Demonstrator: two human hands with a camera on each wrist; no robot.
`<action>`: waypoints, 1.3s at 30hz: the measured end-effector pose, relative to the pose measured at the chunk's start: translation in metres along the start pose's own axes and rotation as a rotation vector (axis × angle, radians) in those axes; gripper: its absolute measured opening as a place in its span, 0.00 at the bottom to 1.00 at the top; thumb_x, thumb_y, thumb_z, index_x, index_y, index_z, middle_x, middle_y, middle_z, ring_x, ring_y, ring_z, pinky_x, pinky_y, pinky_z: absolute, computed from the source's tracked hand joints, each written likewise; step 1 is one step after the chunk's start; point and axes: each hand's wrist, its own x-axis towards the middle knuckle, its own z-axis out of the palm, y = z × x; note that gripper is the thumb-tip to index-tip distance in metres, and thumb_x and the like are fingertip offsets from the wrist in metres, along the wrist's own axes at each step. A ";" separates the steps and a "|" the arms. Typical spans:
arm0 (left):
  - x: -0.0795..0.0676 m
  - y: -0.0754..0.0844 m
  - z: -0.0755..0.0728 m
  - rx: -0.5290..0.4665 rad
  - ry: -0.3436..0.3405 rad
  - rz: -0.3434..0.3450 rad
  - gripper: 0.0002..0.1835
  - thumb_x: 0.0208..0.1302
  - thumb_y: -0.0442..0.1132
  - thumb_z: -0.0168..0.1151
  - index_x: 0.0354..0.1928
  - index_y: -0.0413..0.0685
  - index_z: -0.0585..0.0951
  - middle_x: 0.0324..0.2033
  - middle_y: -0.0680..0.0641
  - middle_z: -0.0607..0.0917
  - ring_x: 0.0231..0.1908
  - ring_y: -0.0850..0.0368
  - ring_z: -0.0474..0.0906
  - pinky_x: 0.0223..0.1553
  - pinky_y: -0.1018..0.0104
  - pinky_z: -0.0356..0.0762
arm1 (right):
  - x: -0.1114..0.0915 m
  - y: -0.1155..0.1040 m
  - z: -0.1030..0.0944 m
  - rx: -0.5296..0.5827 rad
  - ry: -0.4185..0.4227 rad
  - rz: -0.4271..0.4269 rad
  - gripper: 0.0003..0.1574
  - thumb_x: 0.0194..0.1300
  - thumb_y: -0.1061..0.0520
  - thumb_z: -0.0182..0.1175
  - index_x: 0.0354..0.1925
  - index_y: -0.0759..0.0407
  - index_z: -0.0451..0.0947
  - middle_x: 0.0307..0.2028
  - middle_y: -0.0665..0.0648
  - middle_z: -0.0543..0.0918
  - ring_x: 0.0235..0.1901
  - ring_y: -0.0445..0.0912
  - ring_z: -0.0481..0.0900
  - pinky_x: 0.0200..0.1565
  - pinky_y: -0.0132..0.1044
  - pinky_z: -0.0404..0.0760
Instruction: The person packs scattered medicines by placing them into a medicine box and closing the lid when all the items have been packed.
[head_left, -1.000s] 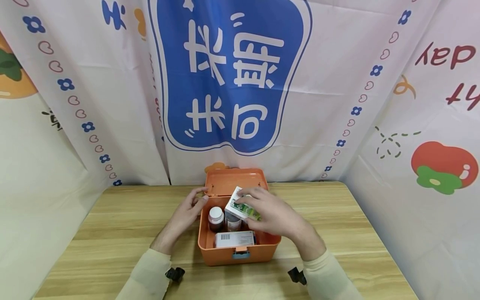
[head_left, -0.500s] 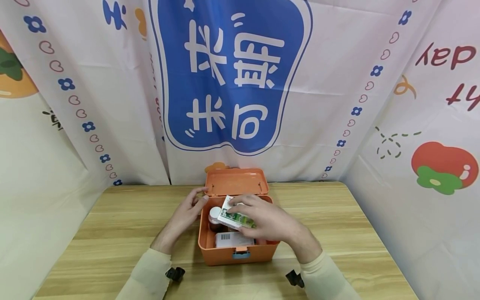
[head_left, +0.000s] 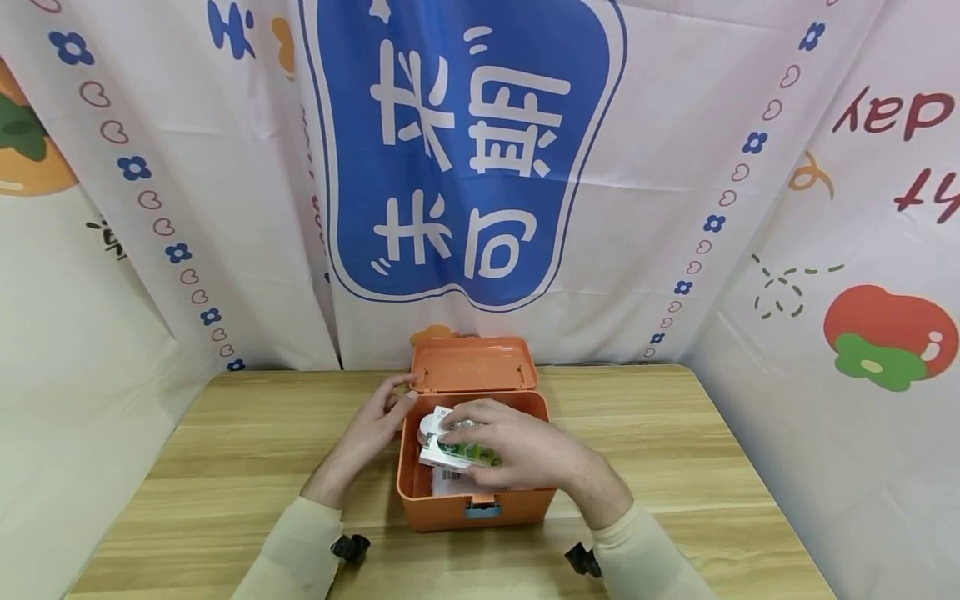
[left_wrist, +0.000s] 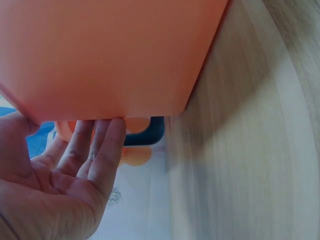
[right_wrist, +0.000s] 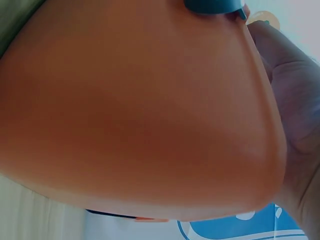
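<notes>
An orange plastic storage box (head_left: 435, 515) stands on the table with its lid (head_left: 475, 367) swung back. In my right hand (head_left: 528, 446) a white-and-green carton (head_left: 435, 454) is gripped, tilted, low over the contents. Beneath it, a white-capped bottle (head_left: 424, 423) is partly covered and a white carton with a barcode (head_left: 448, 483) lies near the front wall. My left hand (head_left: 375, 421) touches the box's rear left corner; its fairly straight fingers reach behind the wall in the left wrist view. The right wrist view shows mostly the box's outer wall (right_wrist: 150, 110), hiding the held carton.
A blue-grey latch (head_left: 482, 510) is on the box's front, and a dark handle (left_wrist: 150, 135) shows behind it in the left wrist view. Wooden table (head_left: 247, 467) surrounds the box. Printed white curtains (head_left: 637, 208) hang behind and at both sides.
My right hand has moved left and toward the front of the box with the white-and-green carton, which now covers more of the bottle and the barcode carton. The left hand has stayed put.
</notes>
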 end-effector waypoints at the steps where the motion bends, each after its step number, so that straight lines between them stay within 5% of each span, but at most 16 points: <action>1: 0.000 0.000 0.000 -0.009 -0.001 -0.001 0.27 0.82 0.59 0.51 0.76 0.60 0.69 0.53 0.37 0.86 0.51 0.49 0.84 0.49 0.54 0.88 | 0.001 0.000 0.000 0.004 -0.003 -0.006 0.28 0.69 0.46 0.67 0.67 0.41 0.80 0.71 0.43 0.76 0.73 0.43 0.71 0.74 0.44 0.76; 8: 0.002 0.000 0.001 -0.067 -0.016 -0.036 0.27 0.84 0.54 0.50 0.78 0.55 0.67 0.58 0.33 0.84 0.50 0.49 0.85 0.48 0.56 0.90 | 0.005 -0.003 0.002 0.042 -0.036 -0.040 0.27 0.70 0.48 0.66 0.66 0.40 0.81 0.70 0.42 0.76 0.72 0.41 0.72 0.72 0.41 0.78; 16: -0.011 0.028 -0.004 -0.059 -0.033 -0.027 0.27 0.84 0.49 0.51 0.77 0.47 0.67 0.58 0.29 0.84 0.49 0.48 0.86 0.47 0.56 0.89 | 0.008 0.000 0.004 0.086 -0.088 -0.042 0.25 0.71 0.49 0.65 0.65 0.38 0.82 0.69 0.38 0.77 0.74 0.41 0.70 0.73 0.40 0.77; 23: -0.014 0.030 -0.004 -0.068 -0.034 -0.024 0.27 0.84 0.49 0.51 0.77 0.48 0.67 0.58 0.30 0.84 0.51 0.47 0.86 0.48 0.55 0.90 | 0.011 0.002 0.005 0.103 -0.111 -0.061 0.25 0.71 0.49 0.65 0.66 0.38 0.82 0.70 0.39 0.76 0.76 0.42 0.69 0.76 0.41 0.73; 31: 0.001 -0.002 0.000 -0.071 -0.022 -0.023 0.28 0.84 0.55 0.50 0.78 0.56 0.66 0.59 0.33 0.84 0.53 0.47 0.87 0.48 0.55 0.90 | 0.012 0.001 0.004 0.141 -0.116 -0.075 0.25 0.71 0.49 0.66 0.65 0.39 0.83 0.69 0.39 0.77 0.72 0.39 0.71 0.73 0.36 0.76; 39: 0.003 -0.002 0.000 -0.067 -0.021 -0.027 0.27 0.84 0.51 0.49 0.78 0.51 0.66 0.58 0.31 0.84 0.52 0.45 0.86 0.47 0.56 0.90 | 0.013 -0.002 0.004 0.192 -0.131 -0.103 0.24 0.71 0.48 0.66 0.64 0.40 0.84 0.69 0.40 0.78 0.66 0.34 0.76 0.66 0.28 0.79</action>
